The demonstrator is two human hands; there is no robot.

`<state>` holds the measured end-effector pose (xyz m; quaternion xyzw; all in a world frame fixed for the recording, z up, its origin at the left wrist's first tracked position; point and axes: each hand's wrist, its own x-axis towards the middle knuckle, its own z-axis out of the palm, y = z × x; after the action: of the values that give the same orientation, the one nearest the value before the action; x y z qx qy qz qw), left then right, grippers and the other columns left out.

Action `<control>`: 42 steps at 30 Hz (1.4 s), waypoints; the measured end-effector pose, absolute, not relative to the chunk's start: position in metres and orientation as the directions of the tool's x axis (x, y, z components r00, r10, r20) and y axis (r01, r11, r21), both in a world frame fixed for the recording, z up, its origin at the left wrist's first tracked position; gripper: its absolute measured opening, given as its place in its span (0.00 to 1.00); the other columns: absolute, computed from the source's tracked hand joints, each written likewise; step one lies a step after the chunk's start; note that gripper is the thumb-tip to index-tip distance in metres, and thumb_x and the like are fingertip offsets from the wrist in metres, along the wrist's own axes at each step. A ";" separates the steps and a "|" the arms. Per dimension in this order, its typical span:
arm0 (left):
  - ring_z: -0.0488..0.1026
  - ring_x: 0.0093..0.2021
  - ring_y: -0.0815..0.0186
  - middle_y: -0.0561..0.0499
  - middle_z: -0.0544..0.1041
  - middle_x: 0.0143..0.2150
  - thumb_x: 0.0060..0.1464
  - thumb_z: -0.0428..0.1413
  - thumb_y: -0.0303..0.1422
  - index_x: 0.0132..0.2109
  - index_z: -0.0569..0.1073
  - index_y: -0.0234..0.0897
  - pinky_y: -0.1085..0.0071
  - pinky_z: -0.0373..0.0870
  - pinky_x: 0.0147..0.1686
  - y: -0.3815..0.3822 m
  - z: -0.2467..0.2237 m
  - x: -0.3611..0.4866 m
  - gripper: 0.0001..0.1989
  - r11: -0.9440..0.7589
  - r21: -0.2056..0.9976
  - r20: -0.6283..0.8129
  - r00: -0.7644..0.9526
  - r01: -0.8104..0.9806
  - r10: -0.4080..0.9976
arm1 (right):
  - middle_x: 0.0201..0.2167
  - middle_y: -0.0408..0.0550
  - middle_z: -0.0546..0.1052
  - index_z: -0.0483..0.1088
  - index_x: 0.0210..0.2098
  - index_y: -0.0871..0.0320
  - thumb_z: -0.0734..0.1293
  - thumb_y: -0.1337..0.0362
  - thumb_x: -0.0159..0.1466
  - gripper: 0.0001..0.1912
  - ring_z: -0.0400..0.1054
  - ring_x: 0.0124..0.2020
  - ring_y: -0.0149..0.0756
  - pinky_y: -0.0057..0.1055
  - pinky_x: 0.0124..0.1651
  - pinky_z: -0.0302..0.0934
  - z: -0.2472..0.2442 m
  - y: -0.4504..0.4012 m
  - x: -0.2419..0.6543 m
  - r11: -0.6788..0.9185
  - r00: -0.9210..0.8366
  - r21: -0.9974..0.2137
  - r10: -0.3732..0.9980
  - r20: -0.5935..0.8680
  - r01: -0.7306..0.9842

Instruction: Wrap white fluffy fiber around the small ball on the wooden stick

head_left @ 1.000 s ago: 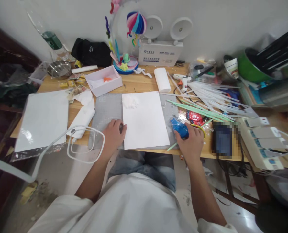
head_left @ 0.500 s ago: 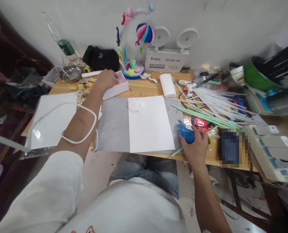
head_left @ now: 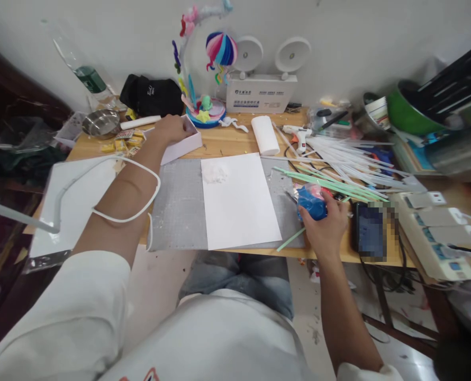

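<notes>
Table [head_left: 215,148]: wooden, light-coloured, small crumbs on surface. Grey mat [head_left: 179,211] laid flat, front middle. Rear, left to right: bowl [head_left: 101,123], black pouch [head_left: 152,97], ornament [head_left: 206,117], lamp [head_left: 261,95]. White box [head_left: 183,150] stands before the pouch and ornament. Roll [head_left: 265,136] lies behind the mat; glue gun [head_left: 301,138] just right of it. Phone [head_left: 370,230], partly pixelated, near front edge, right.

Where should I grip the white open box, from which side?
Probably pinch the white box by its near wall, toward the right end, from the person's side: that wall stands exposed, the top is open, and the left hand and forearm cover the left part.
</notes>
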<state>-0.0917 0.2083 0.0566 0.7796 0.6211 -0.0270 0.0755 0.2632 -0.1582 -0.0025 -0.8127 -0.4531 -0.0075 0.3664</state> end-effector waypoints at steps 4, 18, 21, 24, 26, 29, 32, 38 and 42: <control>0.76 0.50 0.49 0.37 0.81 0.50 0.53 0.62 0.38 0.51 0.81 0.31 0.58 0.70 0.49 0.206 0.060 -0.086 0.21 -0.198 0.080 -0.141 0.207 0.977 0.968 | 0.48 0.57 0.72 0.72 0.59 0.58 0.74 0.54 0.54 0.35 0.67 0.49 0.50 0.52 0.56 0.64 -0.008 -0.150 0.268 -0.355 0.598 -0.572 0.737 0.315 0.740; 0.62 0.26 0.80 0.57 0.75 0.31 0.66 0.59 0.26 0.41 0.76 0.29 0.76 0.62 0.29 0.131 0.143 -0.091 0.04 -0.335 0.814 0.286 0.176 0.474 0.942 | 0.54 0.64 0.73 0.75 0.53 0.61 0.69 0.55 0.63 0.23 0.67 0.58 0.54 0.56 0.62 0.62 0.029 -0.147 0.236 -0.196 0.529 -0.548 0.641 0.556 0.813; 0.62 0.24 0.77 0.58 0.73 0.25 0.59 0.65 0.28 0.33 0.76 0.34 0.74 0.61 0.26 0.065 0.139 -0.059 0.07 -0.457 0.832 0.364 0.312 0.316 0.878 | 0.43 0.54 0.80 0.76 0.46 0.56 0.67 0.54 0.66 0.15 0.74 0.46 0.42 0.45 0.52 0.70 0.065 -0.147 0.199 0.049 0.470 -0.750 0.753 0.462 0.660; 0.70 0.30 0.72 0.54 0.78 0.30 0.61 0.63 0.35 0.36 0.78 0.35 0.74 0.65 0.28 -0.009 0.123 -0.029 0.08 -0.475 0.841 0.366 0.373 0.260 0.853 | 0.38 0.48 0.80 0.75 0.43 0.55 0.68 0.52 0.66 0.14 0.75 0.39 0.35 0.33 0.42 0.72 0.090 -0.146 0.163 0.159 0.376 -0.900 0.868 0.324 0.407; 0.73 0.32 0.71 0.53 0.79 0.33 0.63 0.59 0.35 0.37 0.78 0.35 0.75 0.66 0.29 -0.049 0.110 -0.016 0.08 -0.443 0.862 0.341 0.364 0.247 0.866 | 0.37 0.46 0.80 0.76 0.42 0.55 0.70 0.52 0.64 0.14 0.75 0.37 0.32 0.28 0.37 0.72 0.094 -0.147 0.148 0.121 0.352 -0.937 0.905 0.240 0.328; 0.74 0.33 0.72 0.53 0.80 0.35 0.65 0.57 0.33 0.38 0.78 0.36 0.77 0.68 0.31 -0.091 0.092 -0.005 0.07 -0.417 0.882 0.334 0.332 0.219 0.882 | 0.33 0.44 0.80 0.76 0.38 0.55 0.70 0.54 0.65 0.11 0.75 0.34 0.30 0.26 0.36 0.72 0.085 -0.156 0.140 0.059 0.327 -0.959 0.932 0.153 0.279; 0.75 0.35 0.72 0.53 0.80 0.35 0.66 0.56 0.31 0.39 0.78 0.37 0.77 0.71 0.35 -0.115 0.076 -0.001 0.07 -0.467 0.862 0.395 0.316 0.197 0.863 | 0.34 0.44 0.80 0.76 0.38 0.55 0.68 0.56 0.66 0.09 0.75 0.35 0.30 0.28 0.39 0.74 0.072 -0.173 0.142 0.064 0.295 -0.958 0.944 0.150 0.281; 0.79 0.40 0.69 0.48 0.82 0.40 0.67 0.56 0.34 0.46 0.79 0.37 0.75 0.77 0.40 -0.140 0.048 0.004 0.08 -0.392 0.914 0.357 0.257 0.103 0.898 | 0.36 0.45 0.81 0.75 0.41 0.54 0.69 0.59 0.66 0.07 0.77 0.36 0.31 0.30 0.40 0.77 0.057 -0.192 0.137 0.083 0.356 -0.914 0.904 0.237 0.397; 0.81 0.44 0.65 0.48 0.83 0.44 0.58 0.65 0.39 0.52 0.78 0.39 0.71 0.80 0.44 -0.147 0.034 0.004 0.17 -0.156 0.987 0.158 0.225 -0.025 0.962 | 0.38 0.45 0.83 0.75 0.44 0.53 0.69 0.64 0.66 0.07 0.79 0.38 0.32 0.30 0.41 0.79 0.049 -0.189 0.131 0.155 0.354 -0.872 0.870 0.342 0.464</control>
<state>0.0037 -0.1468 0.0336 0.5900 0.3969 0.4795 0.5142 0.1307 -0.1893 0.0492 -0.6222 -0.5361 0.1888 0.5384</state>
